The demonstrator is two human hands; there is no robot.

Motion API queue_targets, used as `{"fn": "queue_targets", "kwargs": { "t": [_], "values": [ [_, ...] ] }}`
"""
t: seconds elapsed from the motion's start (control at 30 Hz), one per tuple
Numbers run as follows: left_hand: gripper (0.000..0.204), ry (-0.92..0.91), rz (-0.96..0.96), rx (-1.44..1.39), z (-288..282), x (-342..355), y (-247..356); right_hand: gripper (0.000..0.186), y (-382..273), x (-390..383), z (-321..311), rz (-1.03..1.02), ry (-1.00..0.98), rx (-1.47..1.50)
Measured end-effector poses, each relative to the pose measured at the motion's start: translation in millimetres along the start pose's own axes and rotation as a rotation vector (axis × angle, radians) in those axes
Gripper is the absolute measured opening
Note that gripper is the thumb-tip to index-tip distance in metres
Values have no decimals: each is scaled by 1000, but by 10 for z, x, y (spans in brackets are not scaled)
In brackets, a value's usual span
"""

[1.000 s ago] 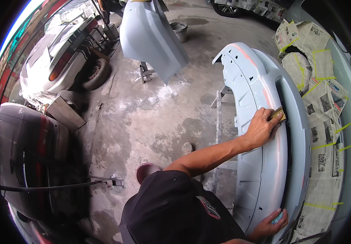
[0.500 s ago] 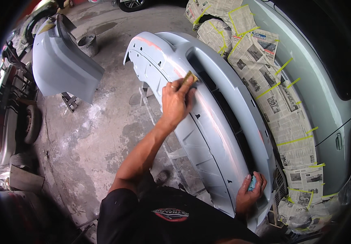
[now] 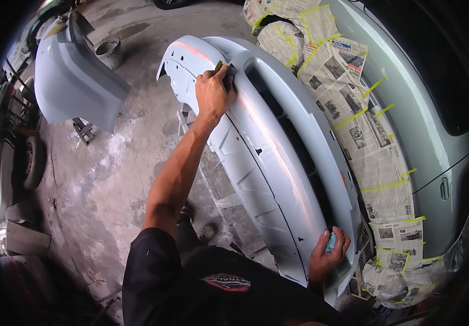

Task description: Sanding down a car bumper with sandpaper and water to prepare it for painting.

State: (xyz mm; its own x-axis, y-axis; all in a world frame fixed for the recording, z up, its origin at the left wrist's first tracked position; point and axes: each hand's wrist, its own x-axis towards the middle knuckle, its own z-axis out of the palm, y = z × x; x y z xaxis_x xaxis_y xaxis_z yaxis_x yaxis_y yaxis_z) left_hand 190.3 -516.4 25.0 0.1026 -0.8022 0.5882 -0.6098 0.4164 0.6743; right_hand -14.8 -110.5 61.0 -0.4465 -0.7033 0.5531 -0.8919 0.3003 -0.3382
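A pale grey car bumper [image 3: 286,182] with reddish worn streaks lies lengthwise in front of me. My left hand [image 3: 214,96] presses on its upper ridge near the far end, closed on a folded piece of sandpaper [image 3: 217,67] with a yellowish-brown edge. Most of the sandpaper is hidden under the fingers. At the near end, my right hand [image 3: 328,258] rests against the bumper beside the long dark opening. Its fingers curl round a light blue wad [image 3: 330,242]; whether that is sponge or cloth I cannot tell.
Close on the right stands a silver-green car [image 3: 408,98], its side masked with newspaper [image 3: 348,108] and yellow tape. Another grey body panel [image 3: 74,81] is propped on a stand at the left, by a bucket [image 3: 109,53]. A stand [image 3: 221,202] is under the bumper.
My left hand has slid with the sandpaper along the ridge, away from me toward the bumper's far end. The right hand keeps its place on the near end, still holding the blue wad.
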Motion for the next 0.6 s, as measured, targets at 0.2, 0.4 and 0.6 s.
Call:
{"fn": "queue_targets", "kwargs": {
  "t": [0.2,0.4,0.6],
  "values": [
    [37,-50,237,-208,-84,-1012,676,24,51,-1,-50,45,-19,-49],
    [36,70,-111,-98,152,-284,-54,23,38,-18,27,0,28,14],
    [40,58,202,-205,39,-890,155,23,24,55,-21,32,-43,-25]
  ]
}}
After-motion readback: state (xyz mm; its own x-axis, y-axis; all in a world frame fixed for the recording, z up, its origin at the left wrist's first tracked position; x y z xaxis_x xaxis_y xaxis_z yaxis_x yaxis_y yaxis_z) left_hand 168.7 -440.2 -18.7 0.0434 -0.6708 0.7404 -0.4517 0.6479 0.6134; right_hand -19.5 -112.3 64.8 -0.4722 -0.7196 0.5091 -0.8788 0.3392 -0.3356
